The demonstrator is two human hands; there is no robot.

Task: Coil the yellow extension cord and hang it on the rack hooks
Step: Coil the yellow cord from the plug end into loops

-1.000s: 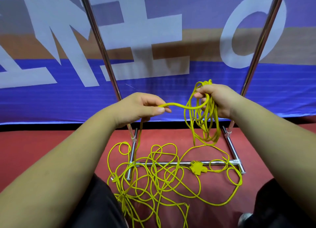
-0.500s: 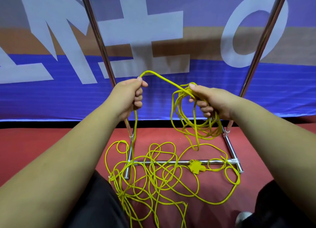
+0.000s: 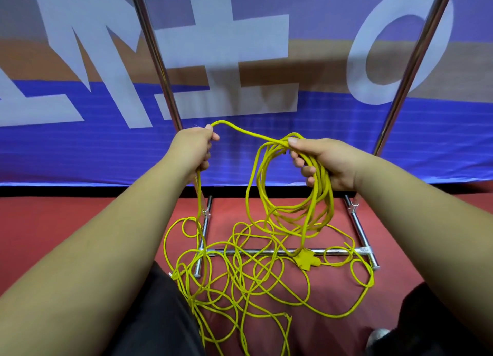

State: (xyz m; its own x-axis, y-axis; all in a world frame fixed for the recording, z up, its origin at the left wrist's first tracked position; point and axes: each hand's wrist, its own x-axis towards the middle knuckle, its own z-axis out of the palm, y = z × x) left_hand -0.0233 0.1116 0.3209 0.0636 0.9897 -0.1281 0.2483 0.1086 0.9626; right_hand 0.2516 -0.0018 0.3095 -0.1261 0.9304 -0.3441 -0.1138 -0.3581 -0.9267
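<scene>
Yellow cord in right hand

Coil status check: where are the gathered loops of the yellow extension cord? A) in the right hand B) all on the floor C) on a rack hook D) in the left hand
A: the right hand grips the hanging loops of the yellow extension cord. The left hand holds one strand, and the rest lies tangled on the red floor.
</scene>
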